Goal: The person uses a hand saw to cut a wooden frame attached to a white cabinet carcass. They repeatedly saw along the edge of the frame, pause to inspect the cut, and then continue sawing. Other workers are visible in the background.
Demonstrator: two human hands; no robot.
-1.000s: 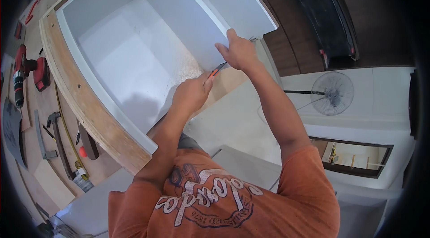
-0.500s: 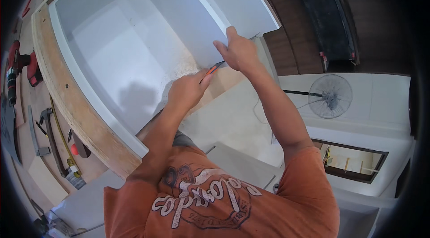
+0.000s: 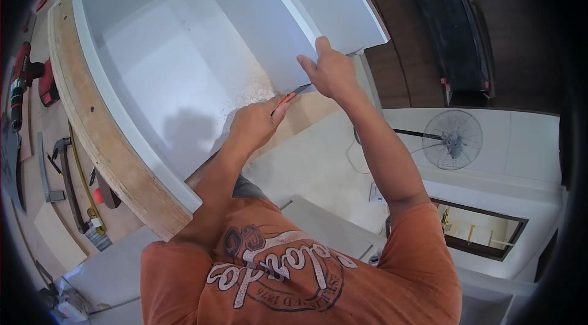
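Note:
My left hand [image 3: 252,124] is closed round a utility knife [image 3: 285,101] with an orange handle. Its dark blade points away to the right and reaches the lower front corner of a white divider panel [image 3: 260,25]. Higher up, my right hand [image 3: 334,71] grips that panel's front edge, thumb on the left face; the other fingers are partly hidden behind the hand. The panel belongs to a white-lined wooden cabinet box [image 3: 138,141]. Wood dust and crumbs [image 3: 257,87] lie inside, near the blade.
On the left, a wooden surface holds a red drill [image 3: 21,83], a battery [image 3: 48,84], a hammer [image 3: 70,184], a square [image 3: 46,169] and a tape measure [image 3: 95,220]. A fan [image 3: 453,139] stands at right, near dark wood panels [image 3: 511,25].
The whole view has shifted slightly. Both hands and the knife keep nearly the same place on the divider panel.

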